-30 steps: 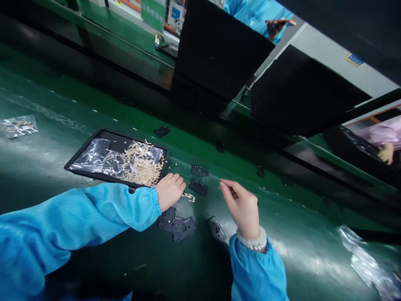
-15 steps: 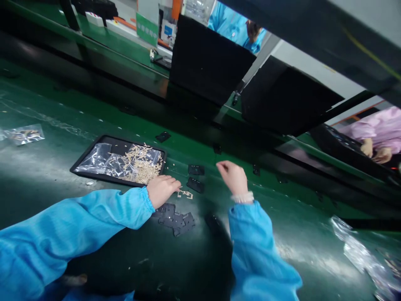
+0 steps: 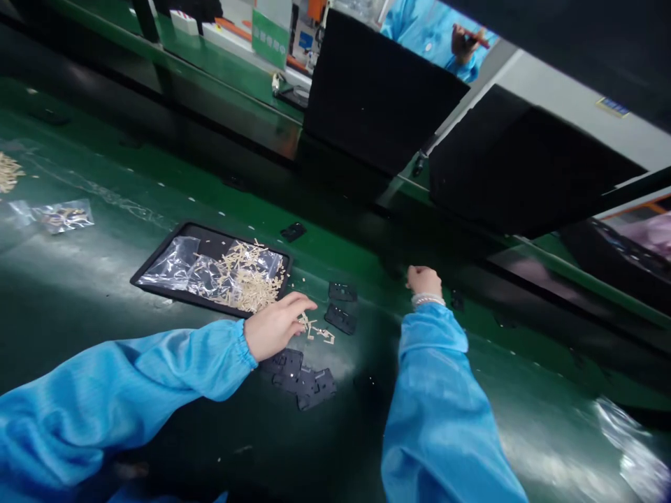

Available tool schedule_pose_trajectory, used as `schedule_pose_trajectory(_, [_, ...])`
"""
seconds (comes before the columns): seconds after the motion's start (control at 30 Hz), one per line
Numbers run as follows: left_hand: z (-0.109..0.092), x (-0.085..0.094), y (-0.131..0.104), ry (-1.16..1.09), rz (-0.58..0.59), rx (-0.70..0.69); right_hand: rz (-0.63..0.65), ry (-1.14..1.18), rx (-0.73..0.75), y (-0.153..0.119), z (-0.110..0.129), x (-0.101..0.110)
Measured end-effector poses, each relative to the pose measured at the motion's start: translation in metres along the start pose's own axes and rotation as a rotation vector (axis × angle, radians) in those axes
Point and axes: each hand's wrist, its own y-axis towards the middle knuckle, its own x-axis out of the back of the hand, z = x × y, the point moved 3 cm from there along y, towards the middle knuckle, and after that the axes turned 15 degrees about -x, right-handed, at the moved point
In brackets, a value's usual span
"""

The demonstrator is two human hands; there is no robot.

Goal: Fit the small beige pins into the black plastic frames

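Note:
My left hand (image 3: 277,325) hovers at the front right corner of a black tray (image 3: 175,296), its fingers apart and nothing visible between them. Small beige pieces (image 3: 326,335) lie loose on the table just beyond its fingertips. Below the hand, several flat black plastic plates (image 3: 317,388) overlap in a loose pile. Two more black plates (image 3: 340,319) rest side by side to the right of the beige pieces. My right hand (image 3: 424,281) is reached out toward the far side of the table, fingers closed. What it may hold is hidden from view.
Beige strips (image 3: 256,286) and clear plastic bags (image 3: 175,262) fill the tray. Single black plates (image 3: 293,231) lie along the table's far strip. Bagged parts (image 3: 68,215) sit at left, clear plastic (image 3: 639,447) at right. Dark panels (image 3: 382,91) stand behind; a co-worker's blue sleeve (image 3: 409,24) shows beyond.
My right hand has moved forward and right, away from the two plates. The left hand's fingers have lifted and spread beside the beige pieces. The view has shifted left.

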Motion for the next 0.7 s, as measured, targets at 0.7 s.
schedule_pose_trajectory(0.7, [-0.017,0.016,-0.023,-0.818,-0.316,0.388,0.553,1.067,0.194,-0.271,0.020,-0.009])
